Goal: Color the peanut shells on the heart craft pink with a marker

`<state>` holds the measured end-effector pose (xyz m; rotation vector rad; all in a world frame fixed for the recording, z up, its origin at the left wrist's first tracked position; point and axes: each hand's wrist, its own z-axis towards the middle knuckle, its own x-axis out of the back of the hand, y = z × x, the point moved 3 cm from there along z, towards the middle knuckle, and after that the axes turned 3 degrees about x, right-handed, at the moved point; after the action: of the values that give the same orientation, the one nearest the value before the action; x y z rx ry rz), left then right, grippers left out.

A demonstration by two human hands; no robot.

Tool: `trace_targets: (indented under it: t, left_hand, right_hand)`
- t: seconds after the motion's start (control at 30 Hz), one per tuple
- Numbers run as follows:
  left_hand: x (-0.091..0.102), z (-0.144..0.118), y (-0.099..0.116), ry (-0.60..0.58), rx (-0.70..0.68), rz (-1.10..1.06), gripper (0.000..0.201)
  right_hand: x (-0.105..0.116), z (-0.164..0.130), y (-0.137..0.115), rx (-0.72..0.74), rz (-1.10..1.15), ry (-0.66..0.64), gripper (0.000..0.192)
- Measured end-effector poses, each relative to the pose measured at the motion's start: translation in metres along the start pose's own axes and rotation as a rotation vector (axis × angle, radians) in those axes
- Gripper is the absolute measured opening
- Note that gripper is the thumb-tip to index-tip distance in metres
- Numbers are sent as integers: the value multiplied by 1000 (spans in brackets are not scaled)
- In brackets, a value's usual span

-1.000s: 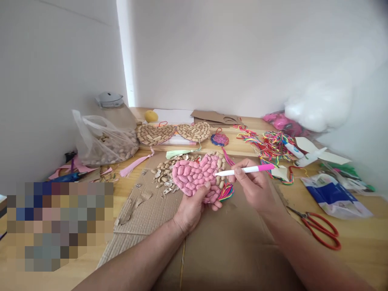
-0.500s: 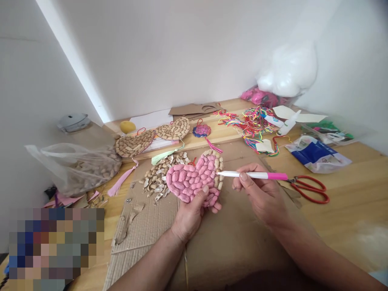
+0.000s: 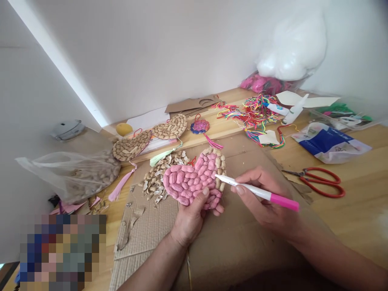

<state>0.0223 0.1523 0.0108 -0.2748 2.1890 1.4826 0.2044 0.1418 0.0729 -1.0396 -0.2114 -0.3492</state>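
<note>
Cardboard sheet [image 3: 242,250] covers the near middle of the bench [image 3: 357,218]; bare wood shows only toward the near right corner, bounded by the red scissors [image 3: 317,182]. Far edge of the bench, against the wall, is crowded with coloured threads [image 3: 251,115], two plain peanut-shell hearts [image 3: 151,137] and a bag of peanuts [image 3: 79,176] at the far left. Loose shells [image 3: 156,180] lie on the cardboard just left of the work. Near left corner is blurred out, and both forearms are cut off by the lower frame edge. Left hand [image 3: 189,220] grips the pink peanut-shell heart [image 3: 194,180] from below, thumb pressed on its near face, holding it raised over the cardboard. Right hand [image 3: 266,198] is closed on a white-and-pink marker [image 3: 257,193], held just right of the heart, with the tip touching its right edge.
</note>
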Motion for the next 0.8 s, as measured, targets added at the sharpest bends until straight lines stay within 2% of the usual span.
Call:
trace_targets:
  t: [0.27, 0.5, 0.67, 0.8]
  left_hand:
    - [0, 1, 2, 20, -23, -1, 39]
    - [-1, 1, 2, 15, 13, -21, 42]
    - [-1, 1, 2, 7, 1, -48, 39]
    - [0, 2, 2, -13, -3, -61, 39]
  right_hand:
    - [-3, -5, 8, 27, 23, -47, 5]
    - [-1, -1, 9, 53, 21, -29, 3]
    - [2, 2, 11, 65, -35, 32, 2]
    - [-2, -2, 12, 66, 26, -18, 2]
